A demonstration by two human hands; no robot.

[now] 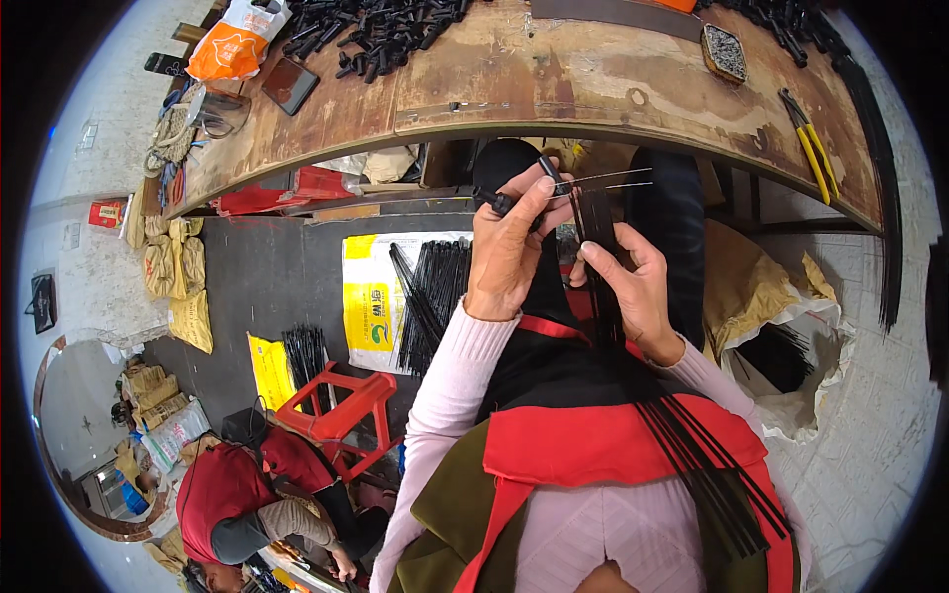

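Centrally, both bare hands are seen raised above the lap, below the curved edge of the scarred brown wooden table (583, 74). By the left hand (509, 237) a few short black cylindrical pieces (493, 203) are gripped in curled fingers; two thin silvery wires (623, 178) project from beside its thumb toward the right of the frame. By the right hand (638, 282) a long bundle of thin black strips (605, 296) is held, narrowly pinched between thumb and fingers. Bundle is placed at frame centre, upper ends near the wires, lower ends spread over the red apron panel (613, 445) toward lower right. Whether wires and strips are touching cannot be told.

Risks, as judged: strips could be slid apart or dropped if the right pinch were loosened, since the bundle is gripped only high up and no tie is seen. Trailing ends could be caught on the apron or pulled askew by a turn of the body. Fingers could be pricked by the wires if the hands were brought together carelessly. Wires could be bent if pressed sideways by the bundle. Black pieces could be lost to the floor if the left fingers were relaxed, several being kept in one grasp
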